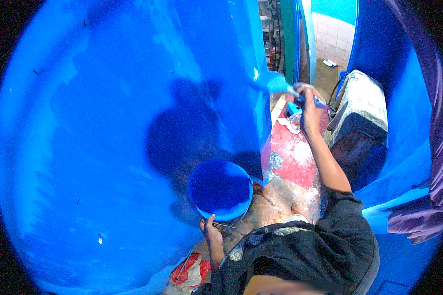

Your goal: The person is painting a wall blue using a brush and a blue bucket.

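My left hand [213, 233] grips the near rim of a round bucket [249, 190], which has a thin wire handle and blue paint inside. It is held up close to a blue-painted wall [107, 147]. With my arm stretched forward, my right hand [312, 105] is closed around the handle of a wide paintbrush [278, 83]. The brush head is covered in light blue and points left, at the wall's corner edge by the doorway. Blur hides whether the bristles touch the wall. Uneven lighter and darker blue patches show on the wall, with shadows across it.
Below lies a red sheet [293, 158] on the stained floor, with crumpled scraps and a small blue object [294, 109]. A cloth-covered appliance or box [365, 96] stands at right, near a purple curtain [437, 166]. A red bag [192, 271] lies at lower left.
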Available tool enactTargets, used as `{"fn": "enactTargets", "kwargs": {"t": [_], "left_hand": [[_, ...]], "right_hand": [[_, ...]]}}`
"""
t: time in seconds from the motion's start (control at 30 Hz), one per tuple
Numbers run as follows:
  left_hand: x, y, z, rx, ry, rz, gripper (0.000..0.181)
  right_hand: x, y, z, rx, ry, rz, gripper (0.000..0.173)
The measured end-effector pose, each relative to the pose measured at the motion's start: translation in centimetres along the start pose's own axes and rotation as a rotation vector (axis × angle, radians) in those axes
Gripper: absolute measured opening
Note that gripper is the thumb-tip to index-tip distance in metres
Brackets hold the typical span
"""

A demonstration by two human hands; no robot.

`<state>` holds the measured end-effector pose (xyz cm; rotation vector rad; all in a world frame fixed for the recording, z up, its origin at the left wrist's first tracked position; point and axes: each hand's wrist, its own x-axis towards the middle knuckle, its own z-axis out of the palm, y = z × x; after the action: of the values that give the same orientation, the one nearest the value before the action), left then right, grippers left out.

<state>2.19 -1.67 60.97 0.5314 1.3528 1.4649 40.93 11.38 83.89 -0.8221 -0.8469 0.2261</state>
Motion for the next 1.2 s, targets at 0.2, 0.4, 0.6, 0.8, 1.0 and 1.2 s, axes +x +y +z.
{"fn": "enactTargets", "kwargs": {"t": [0.2,0.4,0.6,0.8,1.0,1.2], "left_hand": [[1.4,-0.7,-0.5,-0.067,0.012,0.028,0.036],[0.1,1.4,0.2,-0.079,0.060,-0.043,0.045],[1.3,1.2,-0.9,-0.120,0.025,-0.115,0.043],[1.6,1.4,-2.0,-0.001,0.013,-0.026,0.041],[0.3,2.8,-1.4,0.004,0.027,-0.063,0.041],[-0.2,3.2,-1.0,0.059,0.018,-0.064,0.041]], "right_hand": [[-1.6,1.2,-2.1,-0.141,-0.156,0.316,0.021],[2.2,-0.9,1.4,0.228,-0.025,-0.012,0.026],[-1.3,4.2,0.0,0.642,0.010,0.201,0.028],[-12.7,13.6,-5.9,0.376,0.267,0.578,0.027],[-17.7,17.5,-11.3,-0.004,0.059,0.648,0.020],[-10.6,14.0,-7.0,0.034,-0.087,0.328,0.024]]}}
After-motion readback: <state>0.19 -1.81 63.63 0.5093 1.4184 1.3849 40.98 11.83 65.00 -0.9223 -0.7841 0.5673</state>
